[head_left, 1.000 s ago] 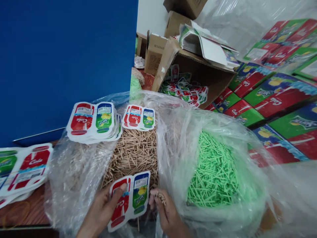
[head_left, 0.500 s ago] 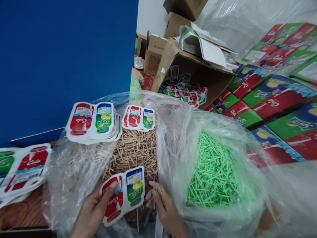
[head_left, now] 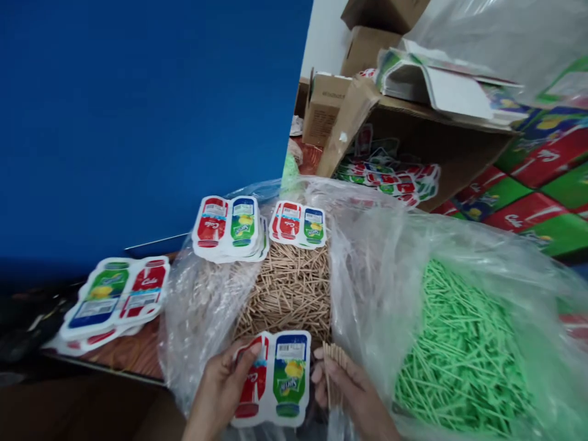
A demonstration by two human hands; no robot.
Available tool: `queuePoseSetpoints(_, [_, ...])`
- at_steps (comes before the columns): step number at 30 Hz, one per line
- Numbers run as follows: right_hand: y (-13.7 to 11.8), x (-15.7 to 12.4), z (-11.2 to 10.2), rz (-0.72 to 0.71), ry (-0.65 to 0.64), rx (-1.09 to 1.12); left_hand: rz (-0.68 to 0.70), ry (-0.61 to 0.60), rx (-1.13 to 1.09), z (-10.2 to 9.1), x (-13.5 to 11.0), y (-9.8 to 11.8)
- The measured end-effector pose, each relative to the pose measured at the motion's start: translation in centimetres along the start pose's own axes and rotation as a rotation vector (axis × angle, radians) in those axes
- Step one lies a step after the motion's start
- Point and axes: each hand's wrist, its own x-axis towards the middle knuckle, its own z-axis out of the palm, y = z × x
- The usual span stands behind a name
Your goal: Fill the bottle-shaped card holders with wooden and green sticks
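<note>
My left hand (head_left: 223,383) is closed on a printed jar-shaped card (head_left: 289,389) showing red Cola and green-blue Sprite jars, thumb on its red side. Whether it is one card or several cannot be told. Just right of the card, my right hand (head_left: 356,389) is closed around a small bunch of thin brown sticks (head_left: 334,358), held roughly upright. Beyond both hands lies a heap of loose brown sticks (head_left: 294,282) in a clear plastic bag. Two stacks of like cards, a thicker stack (head_left: 227,229) and a thinner stack (head_left: 298,223), rest at its far edge.
Another card stack (head_left: 114,297) lies on the wooden table (head_left: 149,352) at left. Green sticks (head_left: 459,355) fill a plastic bag (head_left: 376,294) at right. Behind stand a blue panel (head_left: 138,110), an open carton (head_left: 459,141) of cards and stacked printed boxes (head_left: 528,214).
The view has swung left, so the surroundings sit further right. The held card is more upright, and the bunch of sticks in my right hand shows more plainly.
</note>
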Motion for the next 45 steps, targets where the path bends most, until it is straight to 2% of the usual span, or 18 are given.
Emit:
queuePoseSetpoints(3, [-0.2,0.2,-0.5,-0.051,0.053,-0.203,0.073,0.064,0.083,-0.7,0.2,-0.6])
queuePoseSetpoints(7, [-0.1,0.6,-0.8,-0.133,0.034,-0.372,0.037,0.098,0.006,-0.7,0.2,-0.5])
queuePoseSetpoints(10, [0.3,0.9,-0.7,-0.188,0.047,-0.454,0.015,0.067,-0.028,-0.2,-0.1,-0.2])
queuePoseSetpoints(14, [1.5,1.4,-1.5,-0.386,0.179,-0.66,0.011,0.024,-0.034,-0.1,0.0,-0.6])
queuePoseSetpoints(16, [2.0,1.4,-2.1,-0.458,0.185,-0.713,0.042,0.011,0.033,-0.4,0.1,-1.1])
queuePoseSetpoints(18, [1.9,1.1,-2.4,-0.479,0.184,-0.645,0.084,-0.013,0.14,-0.6,0.3,-1.5])
queuePoseSetpoints(20, [1.0,0.6,-2.1,-0.486,0.214,-0.465,0.116,-0.043,0.219,-0.5,0.4,-1.6])
queuePoseSetpoints(24, [-2.5,-0.7,0.4,-0.479,0.306,0.005,0.172,-0.125,0.29,0.7,0.2,-1.5])
queuePoseSetpoints(27, [-4.4,-1.2,2.6,-0.342,0.183,0.179,0.259,-0.183,0.365,1.8,-0.3,-1.8])
queuePoseSetpoints(30, [-4.8,-1.0,3.9,-0.217,0.038,0.171,0.381,-0.256,0.489,2.4,-0.5,-2.5])
queuePoseSetpoints(35, [-4.4,-0.2,4.6,-0.195,-0.012,0.029,0.533,-0.358,0.667,2.6,-0.1,-3.2])
queuePoseSetpoints(42, [-3.7,0.8,5.2,-0.146,-0.053,-0.022,0.557,-0.462,0.675,3.0,0.0,-1.7])
queuePoseSetpoints(45, [-3.8,0.4,4.8,-0.181,-0.071,-0.125,0.48,-0.518,0.572,2.8,0.1,-1.3])
